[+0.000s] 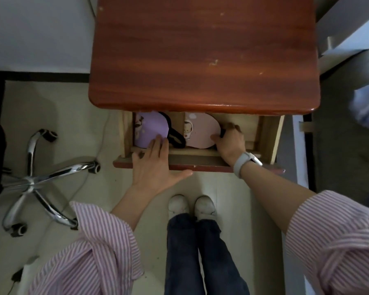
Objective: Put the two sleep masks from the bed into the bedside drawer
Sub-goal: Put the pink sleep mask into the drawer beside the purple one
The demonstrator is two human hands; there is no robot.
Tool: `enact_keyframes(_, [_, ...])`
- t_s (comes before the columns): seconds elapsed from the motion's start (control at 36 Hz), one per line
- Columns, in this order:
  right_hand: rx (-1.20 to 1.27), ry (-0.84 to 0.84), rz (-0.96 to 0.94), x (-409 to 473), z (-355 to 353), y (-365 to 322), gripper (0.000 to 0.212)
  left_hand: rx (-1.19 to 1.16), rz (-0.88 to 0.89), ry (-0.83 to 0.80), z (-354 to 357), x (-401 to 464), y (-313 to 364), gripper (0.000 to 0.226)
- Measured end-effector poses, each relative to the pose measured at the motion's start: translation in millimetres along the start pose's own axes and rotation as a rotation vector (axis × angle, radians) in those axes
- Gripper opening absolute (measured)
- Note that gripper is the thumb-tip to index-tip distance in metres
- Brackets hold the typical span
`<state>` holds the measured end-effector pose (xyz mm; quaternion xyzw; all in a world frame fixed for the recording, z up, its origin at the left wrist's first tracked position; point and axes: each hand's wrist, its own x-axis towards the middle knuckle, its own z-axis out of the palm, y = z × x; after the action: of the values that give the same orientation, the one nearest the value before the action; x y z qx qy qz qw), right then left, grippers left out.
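Inside drawer (200, 155), both hands flat.

Both sleep masks, the purple mask (151, 130) and pink mask (200, 133), are lying in the open drawer (262, 133); the left hand (156, 165) is touching purple, the right hand (230, 141) is touching pink.

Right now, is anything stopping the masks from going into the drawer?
No. Both already lie inside the open drawer: the purple mask under the left hand, the pink mask touched by the right hand. Nothing visible blocks them.
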<state>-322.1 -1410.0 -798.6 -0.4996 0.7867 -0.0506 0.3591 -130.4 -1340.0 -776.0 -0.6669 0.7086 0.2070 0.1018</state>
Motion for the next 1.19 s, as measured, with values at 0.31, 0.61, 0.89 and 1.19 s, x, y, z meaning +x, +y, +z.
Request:
enact_keyframes(0.31, [-0.175, 0.096, -0.425, -71, -27, 19, 0.053, 0.019, 0.111, -0.076, -4, 13, -18, 0.101])
enact_keyframes(0.61, [-0.657, -0.004, -0.891, -76, -31, 45, 0.055, 0.159, 0.278, -0.058, -9, 10, -23, 0.072])
enact_keyframes(0.89, [-0.799, 0.246, -0.965, -72, -57, 37, 0.047, 0.149, 0.368, 0.016, -49, 13, -21, 0.067])
enact_keyframes(1.19, [-0.893, 0.232, -0.784, -59, -89, 15, 0.095, 0.173, 0.419, 0.266, -69, 13, -9, 0.054])
